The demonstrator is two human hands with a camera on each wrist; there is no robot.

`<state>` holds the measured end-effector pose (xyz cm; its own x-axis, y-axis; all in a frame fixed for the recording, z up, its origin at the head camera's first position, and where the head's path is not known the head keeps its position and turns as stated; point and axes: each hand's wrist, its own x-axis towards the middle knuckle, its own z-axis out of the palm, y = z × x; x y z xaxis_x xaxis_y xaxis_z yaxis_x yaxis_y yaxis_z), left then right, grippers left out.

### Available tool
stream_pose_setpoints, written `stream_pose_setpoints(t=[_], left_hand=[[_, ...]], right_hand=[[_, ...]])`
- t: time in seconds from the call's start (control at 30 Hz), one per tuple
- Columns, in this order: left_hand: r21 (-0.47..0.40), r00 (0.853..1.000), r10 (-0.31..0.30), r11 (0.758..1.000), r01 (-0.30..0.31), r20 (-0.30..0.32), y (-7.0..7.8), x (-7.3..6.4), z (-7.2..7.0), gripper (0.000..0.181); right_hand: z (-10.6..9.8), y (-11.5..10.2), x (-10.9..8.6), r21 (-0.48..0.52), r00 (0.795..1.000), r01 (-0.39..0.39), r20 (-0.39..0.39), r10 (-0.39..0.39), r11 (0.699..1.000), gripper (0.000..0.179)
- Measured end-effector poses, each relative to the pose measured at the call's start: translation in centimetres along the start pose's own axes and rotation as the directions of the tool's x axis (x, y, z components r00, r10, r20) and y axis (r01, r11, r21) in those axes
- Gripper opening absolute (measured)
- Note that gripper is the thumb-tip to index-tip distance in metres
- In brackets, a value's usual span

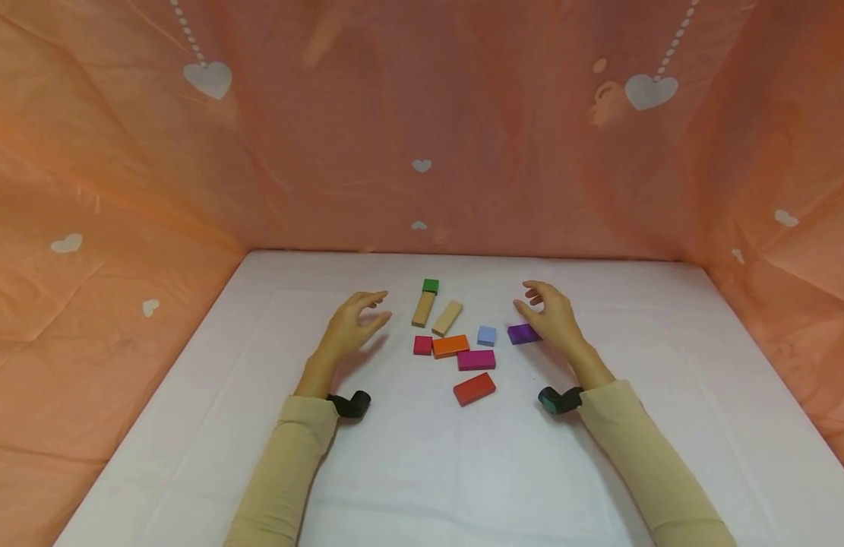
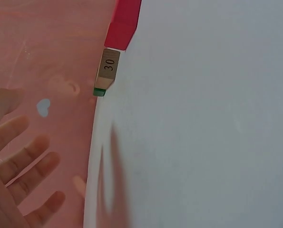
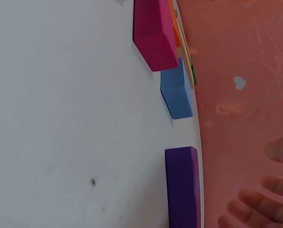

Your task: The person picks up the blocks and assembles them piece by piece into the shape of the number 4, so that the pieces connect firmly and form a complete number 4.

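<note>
My left hand point(image 1: 348, 327) hovers over the table to the left of the blocks, fingers spread and holding nothing. My right hand point(image 1: 553, 313) hovers just above a purple block point(image 1: 523, 334), partly hiding it; its fingers are loosely bent and hold nothing. Between the hands lie a green block point(image 1: 431, 286), two plain wooden blocks point(image 1: 424, 310), a small red-pink block point(image 1: 423, 346), an orange block point(image 1: 451, 346), a magenta block point(image 1: 477, 360), a light blue block point(image 1: 486, 336) and a red block point(image 1: 475, 389). In the left wrist view, one wooden block point(image 2: 109, 65) bears the number 30.
The blocks lie on a white tabletop point(image 1: 422, 471). Orange curtains point(image 1: 422, 114) with pale hearts enclose it at the back and both sides. A dark wrist camera point(image 1: 353, 405) sits on the left wrist, another camera point(image 1: 558, 400) on the right.
</note>
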<state>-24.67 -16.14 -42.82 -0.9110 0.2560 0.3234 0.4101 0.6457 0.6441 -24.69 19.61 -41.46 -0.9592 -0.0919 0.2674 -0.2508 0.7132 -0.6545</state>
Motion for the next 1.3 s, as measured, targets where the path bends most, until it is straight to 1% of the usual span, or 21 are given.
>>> stream_pose_setpoints(t=[0.23,0.43,0.63,0.77,0.97,1.1,1.3], left_hand=[[-0.095,1.000,-0.004,0.995,0.006,0.023,0.0,0.5,0.7,0.041],[-0.157,0.999,-0.016,0.987,0.020,0.028,-0.1,0.8,1.4,0.037],[-0.172,0.999,-0.025,0.985,0.031,0.040,-0.2,1.0,1.9,0.036],[-0.203,0.998,-0.032,0.978,0.044,0.062,0.1,1.1,2.2,0.036],[-0.196,0.996,-0.022,0.980,0.039,0.087,0.3,1.4,2.6,0.035],[-0.217,0.995,-0.018,0.975,0.040,0.101,0.1,1.7,2.9,0.035],[-0.216,0.991,-0.016,0.975,0.045,0.134,0.0,2.1,3.4,0.035]], right_hand=[[0.6,-0.2,0.6,0.031,1.000,0.001,0.015,-0.002,1.000,0.040],[1.2,-0.6,1.1,0.033,0.998,-0.025,0.065,0.022,0.999,0.040],[1.9,-1.0,1.7,0.054,0.996,-0.033,0.089,0.028,0.998,0.040],[2.3,-1.2,2.0,0.071,0.994,-0.039,0.102,0.031,0.997,0.040],[3.0,-1.6,2.4,0.109,0.994,-0.032,0.111,0.020,0.993,0.038],[3.3,-1.8,2.6,0.131,0.989,-0.060,0.145,0.041,0.990,0.040],[4.0,-2.3,3.4,0.167,0.977,-0.121,0.195,0.087,0.978,0.042]])
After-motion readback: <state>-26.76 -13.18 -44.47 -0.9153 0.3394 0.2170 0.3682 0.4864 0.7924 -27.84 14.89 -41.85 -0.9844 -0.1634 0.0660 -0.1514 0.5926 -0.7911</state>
